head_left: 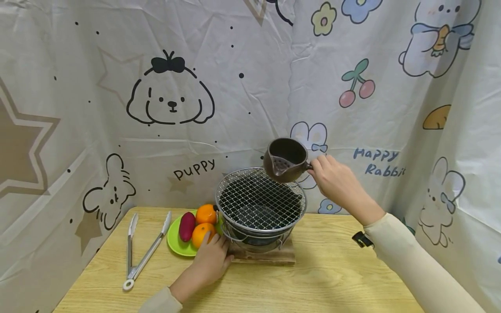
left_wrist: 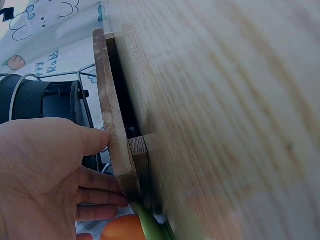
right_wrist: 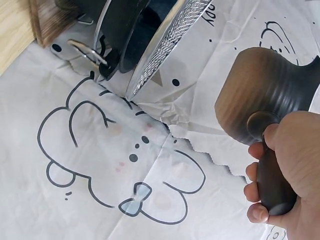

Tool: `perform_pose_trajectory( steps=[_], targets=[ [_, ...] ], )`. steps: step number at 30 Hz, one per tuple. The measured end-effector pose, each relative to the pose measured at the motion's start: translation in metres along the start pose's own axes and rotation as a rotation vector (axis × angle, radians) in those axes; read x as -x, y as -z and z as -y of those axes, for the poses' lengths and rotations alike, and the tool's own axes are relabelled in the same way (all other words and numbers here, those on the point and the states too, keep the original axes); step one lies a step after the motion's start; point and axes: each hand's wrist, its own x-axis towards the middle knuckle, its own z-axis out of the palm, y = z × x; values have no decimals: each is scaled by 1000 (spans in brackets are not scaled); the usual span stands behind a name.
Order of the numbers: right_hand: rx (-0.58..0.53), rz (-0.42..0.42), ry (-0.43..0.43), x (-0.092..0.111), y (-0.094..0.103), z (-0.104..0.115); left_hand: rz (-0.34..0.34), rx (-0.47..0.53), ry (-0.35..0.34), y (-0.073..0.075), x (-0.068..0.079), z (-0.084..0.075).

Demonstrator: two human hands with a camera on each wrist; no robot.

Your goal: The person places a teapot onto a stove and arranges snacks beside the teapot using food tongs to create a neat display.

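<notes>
My right hand (head_left: pixel 329 177) grips the side handle (right_wrist: pixel 274 182) of a dark brown teapot (head_left: pixel 278 171). Lidless, the teapot is held over the right back of the round wire mesh (head_left: pixel 260 204), its opening and spout turned toward the head view. Strainer holes show inside behind the spout. That mesh tops a small dark tabletop stove (right_wrist: pixel 122 40) in a wire frame, standing on a wooden board (head_left: pixel 270 256). My left hand (head_left: pixel 210 261) rests at the board's front left corner, thumb and nearly straight fingers against its edges (left_wrist: pixel 112 120), close to the lower orange (head_left: pixel 202 234).
Left of the stove, a green plate (head_left: pixel 178 248) bears two oranges and a purple, sweet-potato-like piece (head_left: pixel 187 226). Metal tongs (head_left: pixel 146 256) lie spread on the wooden table (head_left: pixel 332 269) farther left. Printed cloth (head_left: pixel 242 104) hangs behind and at both sides.
</notes>
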Motion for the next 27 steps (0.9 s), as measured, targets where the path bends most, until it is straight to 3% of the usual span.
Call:
perform_pose_trajectory(
  steps=[13,27],
  targets=[
    [-58,72,-26,-11,-9,-9,-31,-5,1,-2,0,0],
    [-106,210,-37,-34,-12,-11,-34,6,3,2,0,-1]
  ],
)
